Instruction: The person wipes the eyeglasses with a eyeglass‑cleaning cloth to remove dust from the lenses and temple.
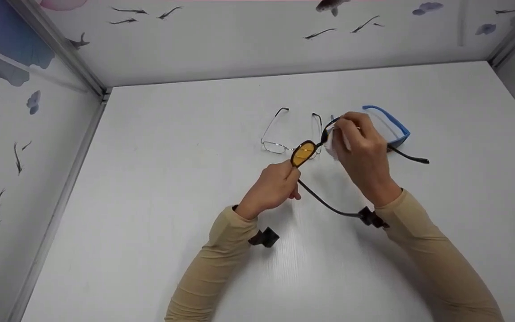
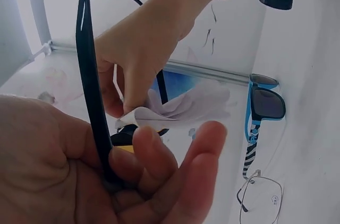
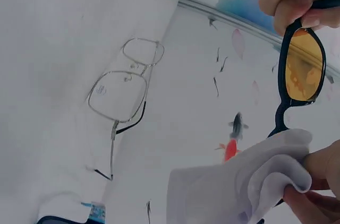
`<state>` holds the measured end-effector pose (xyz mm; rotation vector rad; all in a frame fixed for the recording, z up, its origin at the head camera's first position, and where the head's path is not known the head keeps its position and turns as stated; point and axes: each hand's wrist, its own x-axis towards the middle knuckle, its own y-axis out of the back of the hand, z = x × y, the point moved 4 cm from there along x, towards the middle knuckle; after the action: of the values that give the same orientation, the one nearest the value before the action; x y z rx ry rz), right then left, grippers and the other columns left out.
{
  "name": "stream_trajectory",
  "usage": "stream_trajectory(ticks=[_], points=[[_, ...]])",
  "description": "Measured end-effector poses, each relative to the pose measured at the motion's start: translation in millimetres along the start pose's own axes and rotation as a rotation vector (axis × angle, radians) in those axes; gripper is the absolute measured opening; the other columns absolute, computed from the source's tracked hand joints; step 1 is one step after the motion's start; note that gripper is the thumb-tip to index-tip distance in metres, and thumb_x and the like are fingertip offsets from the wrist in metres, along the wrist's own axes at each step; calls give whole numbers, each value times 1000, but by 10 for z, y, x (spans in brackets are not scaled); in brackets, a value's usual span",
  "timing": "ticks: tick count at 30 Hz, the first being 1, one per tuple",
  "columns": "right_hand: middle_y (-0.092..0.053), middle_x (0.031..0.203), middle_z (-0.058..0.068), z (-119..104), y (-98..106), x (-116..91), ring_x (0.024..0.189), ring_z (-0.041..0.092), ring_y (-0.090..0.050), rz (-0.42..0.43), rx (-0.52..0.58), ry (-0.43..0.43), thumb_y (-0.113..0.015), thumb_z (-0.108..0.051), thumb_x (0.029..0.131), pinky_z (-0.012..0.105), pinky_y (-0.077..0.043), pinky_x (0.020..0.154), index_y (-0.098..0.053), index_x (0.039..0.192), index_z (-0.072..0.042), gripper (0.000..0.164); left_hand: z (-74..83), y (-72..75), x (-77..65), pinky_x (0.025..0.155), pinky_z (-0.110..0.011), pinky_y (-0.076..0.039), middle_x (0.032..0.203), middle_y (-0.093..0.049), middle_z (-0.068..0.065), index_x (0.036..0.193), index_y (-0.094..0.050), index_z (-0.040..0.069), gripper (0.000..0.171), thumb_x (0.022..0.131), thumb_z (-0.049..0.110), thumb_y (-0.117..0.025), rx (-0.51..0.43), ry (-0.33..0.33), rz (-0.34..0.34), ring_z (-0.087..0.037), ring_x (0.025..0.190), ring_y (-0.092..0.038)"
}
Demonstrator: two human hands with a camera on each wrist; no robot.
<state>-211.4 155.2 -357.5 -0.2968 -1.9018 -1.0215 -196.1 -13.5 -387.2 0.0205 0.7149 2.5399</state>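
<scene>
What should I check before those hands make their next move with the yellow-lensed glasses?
1. Left hand grips the black-framed glasses: ok.
2. Right hand pinches the white cloth: ok.
3. Both lenses exposed for inspection: not ok, only the yellow lens nearer the left hand shows clearly.
4. That lens smudge-free: cannot tell.
5. Wire-rimmed glasses clear of both hands: ok.
6. Blue-framed sunglasses clear too: ok.

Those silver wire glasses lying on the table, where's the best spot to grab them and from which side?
Probably pinch the silver wire glasses by the temple on your left, near its hinge, from that side. Both temples are unfolded and point away from you, leaving that one clear, while in the head view the black-framed glasses cover part of the other side.
</scene>
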Motion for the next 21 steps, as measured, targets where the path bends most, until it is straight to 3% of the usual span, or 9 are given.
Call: stream_trajectory(ticks=[3,7,12,18,21], points=[[-56,106,21,-42,-25,-30,89,32,-63,11,95,25,-67,14,82,45,-56,70,-65,98,6,18,-3,36,-5,51,-22,-38,62,-61,-2,85,-55,3,24,98,8,-36,-40,4,21,-15,62,-63],[-53,110,21,-73,-60,-100,98,33,-62,-46,125,62,-71,15,78,46,-56,73,-64,104,5,28,5,94,-29,54,-23,-41,61,-60,-3,84,-54,3,24,99,8,-36,-92,10,43,-18,63,-65],[-55,105,21,-61,-54,-129,95,34,-63,-71,51,94,-69,15,80,46,-56,73,-65,101,5,23,9,86,-31,52,-22,-38,61,-59,-2,84,-54,3,24,99,8,-36,-53,-11,29,-23,65,-66],[-60,96,22,-16,-1,-57,84,36,-62,20,-133,52,-66,8,87,47,-56,66,-69,95,5,9,22,32,-36,49,-21,-34,59,-57,-1,84,-55,1,24,98,7,-36,15,-27,16,-29,69,-68],[-61,94,22,-15,14,-13,83,36,-62,71,-126,14,-66,5,88,48,-55,66,-70,96,5,9,32,7,-34,49,-21,-35,60,-58,0,82,-54,4,24,98,8,-37,22,-21,21,-29,69,-68]])
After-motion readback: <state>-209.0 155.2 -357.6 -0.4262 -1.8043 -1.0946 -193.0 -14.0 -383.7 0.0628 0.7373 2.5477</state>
